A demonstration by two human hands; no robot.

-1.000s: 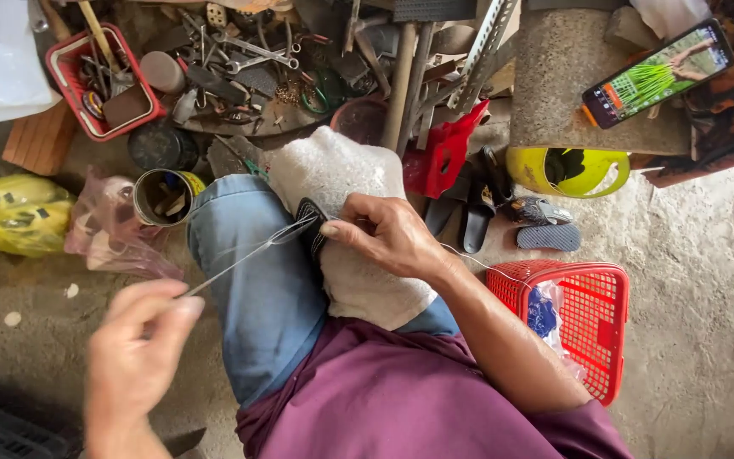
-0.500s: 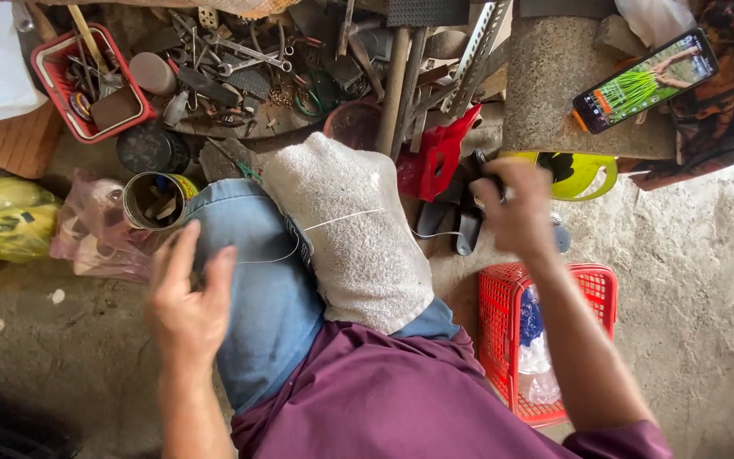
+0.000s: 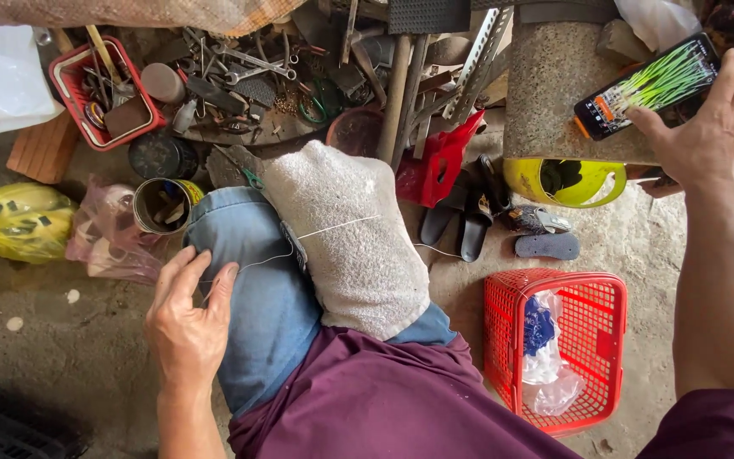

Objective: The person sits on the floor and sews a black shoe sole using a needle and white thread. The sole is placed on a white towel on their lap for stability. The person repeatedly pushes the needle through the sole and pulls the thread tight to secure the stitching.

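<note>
- L hand: rests flat on the jeans-clad knee, fingers loosely spread, thumb and forefinger closed on the end of a thin white thread.
- Thread: runs from L fingertips up and to the right, across the white cloth pad lying over the thigh. Looks taut, so under light tension.
- Handling (judged): thread is very light, limp, thin; likely slips from a loose pinch and may snap if jerked. Best hold: near the free end, pinched betw. finger pads, or a turn round one finger.
- Pad: soft, coarse weave, gives under pressure; not slippery.
- R hand: well apart from thread, raised to upper right, fingers open, fingertip touching the screen of a phone lying on a concrete block.
- Nearby: red basket on floor beside the R leg; tin can just beyond the knee.
</note>
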